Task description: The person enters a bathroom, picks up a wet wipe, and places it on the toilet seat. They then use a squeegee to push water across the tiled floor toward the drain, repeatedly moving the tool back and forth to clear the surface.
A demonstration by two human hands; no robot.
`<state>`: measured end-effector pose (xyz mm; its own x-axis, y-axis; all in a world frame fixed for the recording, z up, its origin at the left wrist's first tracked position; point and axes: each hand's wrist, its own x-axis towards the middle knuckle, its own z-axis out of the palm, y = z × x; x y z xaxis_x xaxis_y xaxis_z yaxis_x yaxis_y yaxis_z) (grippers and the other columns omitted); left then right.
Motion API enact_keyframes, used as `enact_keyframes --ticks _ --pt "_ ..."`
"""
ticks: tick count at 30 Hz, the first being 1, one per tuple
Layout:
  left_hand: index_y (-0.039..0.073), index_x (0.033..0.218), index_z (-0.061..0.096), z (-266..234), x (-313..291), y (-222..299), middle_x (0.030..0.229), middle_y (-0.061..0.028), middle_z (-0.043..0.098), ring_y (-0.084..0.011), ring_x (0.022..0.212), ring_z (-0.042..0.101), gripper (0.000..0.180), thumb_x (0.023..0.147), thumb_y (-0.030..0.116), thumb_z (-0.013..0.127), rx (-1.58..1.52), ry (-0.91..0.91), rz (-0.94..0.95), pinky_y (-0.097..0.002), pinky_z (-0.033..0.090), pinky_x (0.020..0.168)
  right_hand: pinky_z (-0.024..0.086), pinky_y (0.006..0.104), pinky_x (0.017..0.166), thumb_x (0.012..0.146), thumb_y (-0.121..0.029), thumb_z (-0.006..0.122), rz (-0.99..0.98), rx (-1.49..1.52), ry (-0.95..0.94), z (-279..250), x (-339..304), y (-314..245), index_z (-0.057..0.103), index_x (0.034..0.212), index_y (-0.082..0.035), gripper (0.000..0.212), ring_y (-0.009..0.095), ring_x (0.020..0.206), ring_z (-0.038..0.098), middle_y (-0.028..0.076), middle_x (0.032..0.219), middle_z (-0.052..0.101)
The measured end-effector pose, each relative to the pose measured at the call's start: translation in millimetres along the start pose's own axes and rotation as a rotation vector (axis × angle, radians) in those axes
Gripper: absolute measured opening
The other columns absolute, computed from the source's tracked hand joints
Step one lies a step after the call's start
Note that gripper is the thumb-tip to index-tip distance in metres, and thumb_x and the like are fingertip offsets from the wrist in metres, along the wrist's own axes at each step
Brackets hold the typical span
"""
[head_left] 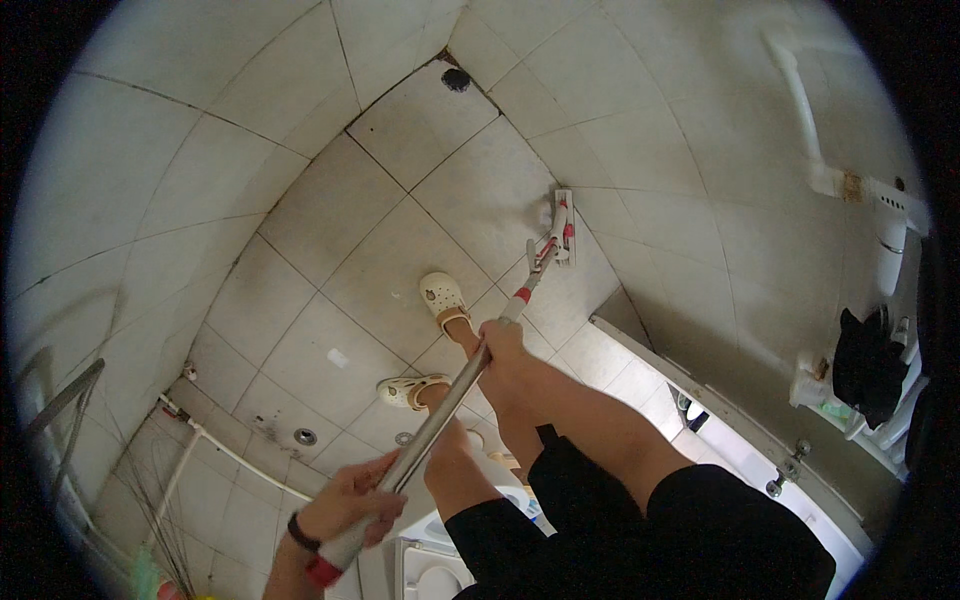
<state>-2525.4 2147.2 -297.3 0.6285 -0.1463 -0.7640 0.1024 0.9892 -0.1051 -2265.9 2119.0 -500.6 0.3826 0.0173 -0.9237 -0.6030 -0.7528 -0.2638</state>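
A mop with a long silver pole (440, 415) and red bands runs diagonally from the lower left toward the right wall. My left hand (350, 505), with a dark band at the wrist, is closed round the pole near its top end. Farther down the pole, my right hand (502, 343) grips it too. The narrow white and red mop head (565, 228) rests on the tiled floor (370, 240), right at the foot of the right wall. Just left of the pole are my feet in cream clogs (442, 292).
Round drains (305, 437) lie in the floor, and a dark hole (456, 80) sits in the far corner. A white pipe (245, 465) runs low at the left. Below stands a white toilet (435, 575). Black cloth (868, 365) hangs at the right wall, above a raised ledge (720, 410).
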Motion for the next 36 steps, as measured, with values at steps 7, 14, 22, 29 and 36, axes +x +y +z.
enact_keyframes --ticks 7,14,22,29,36 --pt "0.002 0.126 0.029 7.5 -3.1 72.2 0.055 -0.005 0.046 -0.0089 0.038 0.041 0.057 0.074 -0.003 0.052 -0.074 0.077 0.059 -0.0228 0.034 0.032 0.04 0.0349 0.045 0.066 0.001 0.042 0.031 -0.002 -0.076 52.2 -1.4 -55.0 0.041 0.074 0.002 0.008 0.023 0.056 0.044 0.012 0.069 0.039" --pt "0.001 0.124 0.034 15.0 -29.0 62.1 0.051 -0.0057 0.041 -0.0082 0.033 0.037 0.052 0.074 -0.005 0.046 -0.149 0.194 0.19 -0.0215 0.03 0.026 0.038 0.0339 0.042 0.07 -0.002 0.043 -0.108 -0.014 -0.164 93.9 -23.1 -62.3 0.039 0.073 0.001 0.006 0.021 0.055 0.042 0.01 0.068 0.038" --pt "0.005 0.124 0.035 -23.9 -20.7 17.5 0.052 -0.0076 0.038 -0.0094 0.031 0.035 0.049 0.076 -0.003 0.042 -0.573 0.118 0.388 -0.0222 0.026 0.025 0.035 0.0365 0.033 0.074 -0.008 0.046 -0.297 -0.234 -0.147 155.3 2.2 -55.8 0.042 0.079 0.005 0.015 0.025 0.048 0.049 0.015 0.068 0.047" --pt "0.003 0.124 0.033 -54.9 -63.5 -56.2 0.054 -0.0072 0.039 -0.0106 0.032 0.036 0.048 0.077 0.0 0.043 -0.707 0.071 0.374 -0.0226 0.029 0.027 0.043 0.0381 0.045 0.068 -0.008 0.05 -0.558 -0.648 -0.056 172.1 -12.2 59.8 0.034 0.094 0.008 0.034 0.031 0.06 0.054 0.023 0.077 0.049" --pt "0.005 0.128 0.02 -55.7 -166.3 -185.2 0.054 -0.0024 0.035 -0.007 0.036 0.033 0.051 0.082 0.001 0.04 -0.906 0.73 0.197 -0.0202 0.032 0.028 0.048 0.0378 0.052 0.068 -0.008 0.049 -0.414 -0.757 -0.136 170.4 -148.1 206.0 0.021 0.107 0.012 0.051 0.036 0.066 0.057 0.028 0.083 0.05"
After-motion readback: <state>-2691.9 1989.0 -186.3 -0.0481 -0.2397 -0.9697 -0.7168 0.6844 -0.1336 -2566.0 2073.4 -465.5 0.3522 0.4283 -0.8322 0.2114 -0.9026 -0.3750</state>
